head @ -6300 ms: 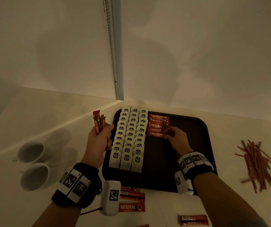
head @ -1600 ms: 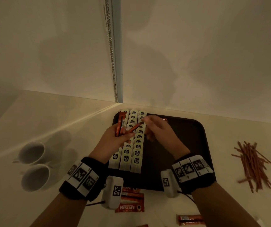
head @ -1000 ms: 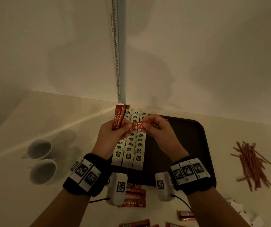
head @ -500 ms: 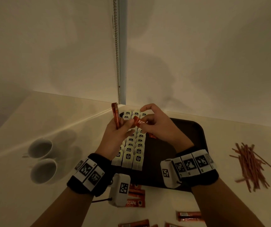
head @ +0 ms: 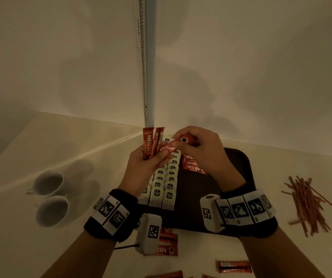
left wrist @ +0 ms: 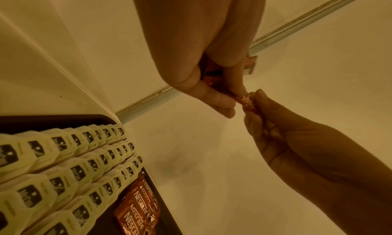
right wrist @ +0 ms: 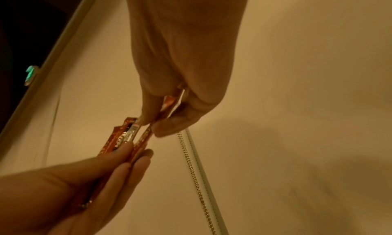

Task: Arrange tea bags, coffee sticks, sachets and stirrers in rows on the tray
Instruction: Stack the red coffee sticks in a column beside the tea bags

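Above the dark tray [head: 239, 163] both hands meet in the air. My left hand [head: 151, 163] grips a small bunch of red coffee sticks [head: 148, 145] upright. My right hand [head: 193, 145] pinches one coffee stick [head: 173, 145] that lies across toward the left fingers, which also touch its other end [left wrist: 244, 101]. On the tray, white tea bags [head: 166, 183] stand in three rows on the left, and a short row of coffee sticks [head: 193, 165] lies beside them. Brown stirrers [head: 307, 203] lie in a loose heap on the counter at the right.
Two white cups [head: 49, 197] sit on the counter at the left. Loose coffee sticks [head: 234, 266] lie on the counter near the front edge, some under my left wrist [head: 167, 245]. Walls meet in a corner just behind the tray.
My right hand has gone from the tray's coffee row to my left hand and taken one stick from the bunch. Both hands have risen slightly above the tray's far left corner.
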A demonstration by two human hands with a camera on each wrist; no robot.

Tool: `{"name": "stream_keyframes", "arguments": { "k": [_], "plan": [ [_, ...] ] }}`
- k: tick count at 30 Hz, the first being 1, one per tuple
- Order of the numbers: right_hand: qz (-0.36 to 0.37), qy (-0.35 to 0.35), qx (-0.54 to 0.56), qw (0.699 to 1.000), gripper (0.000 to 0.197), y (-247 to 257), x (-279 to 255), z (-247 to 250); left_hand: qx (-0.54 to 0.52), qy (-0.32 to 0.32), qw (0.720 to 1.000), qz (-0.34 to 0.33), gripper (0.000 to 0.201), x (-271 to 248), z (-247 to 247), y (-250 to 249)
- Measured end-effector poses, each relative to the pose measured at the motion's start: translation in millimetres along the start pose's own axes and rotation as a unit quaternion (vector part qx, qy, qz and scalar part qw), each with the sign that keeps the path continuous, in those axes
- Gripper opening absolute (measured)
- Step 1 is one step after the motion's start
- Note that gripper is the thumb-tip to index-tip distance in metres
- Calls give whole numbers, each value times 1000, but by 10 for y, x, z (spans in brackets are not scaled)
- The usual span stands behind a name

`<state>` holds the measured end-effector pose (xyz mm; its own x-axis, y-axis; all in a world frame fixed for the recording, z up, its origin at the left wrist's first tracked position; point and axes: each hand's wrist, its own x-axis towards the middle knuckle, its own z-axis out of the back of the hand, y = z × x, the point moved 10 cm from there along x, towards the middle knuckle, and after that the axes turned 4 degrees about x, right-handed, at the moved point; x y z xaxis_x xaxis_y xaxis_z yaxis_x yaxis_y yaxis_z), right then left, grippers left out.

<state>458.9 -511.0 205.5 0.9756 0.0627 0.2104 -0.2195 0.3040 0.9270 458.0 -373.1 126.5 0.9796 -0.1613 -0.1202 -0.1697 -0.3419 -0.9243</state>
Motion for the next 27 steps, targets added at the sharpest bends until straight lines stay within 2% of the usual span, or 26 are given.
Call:
{"name": "stream_keyframes", "arguments": {
  "k": [3,6,10,13,18,21,24,27],
  "plan": [
    [-19,-4,46,999,12,-50,-7,37,-14,-16,1000,-12,20,22,32,-43],
    [-28,-14,39,999,14,-77,-27,78,-24,-11,1000,-14,28,50,33,-57],
    [-47,-25,80,995,18,-119,-38,109,-55,-19,998,-12,25,60,58,-59],
    [-33,-44,42,998,21,-88,-28,170,-67,-10,998,-10,23,43,17,-50],
    [-30,0,14,999,27,-96,3,140,-56,-17,998,4,22,33,11,9],
    [-38,26,19,999,20,-157,5,120,-46,-7,999,20,25,34,-8,68],
    [-65,-2,26,998,15,-364,12,301,-25,-15,999,26,14,28,40,104],
    [-111,-22,-23,993,12,-799,-15,524,-8,-45,998,30,9,31,195,132]
  ]
}}
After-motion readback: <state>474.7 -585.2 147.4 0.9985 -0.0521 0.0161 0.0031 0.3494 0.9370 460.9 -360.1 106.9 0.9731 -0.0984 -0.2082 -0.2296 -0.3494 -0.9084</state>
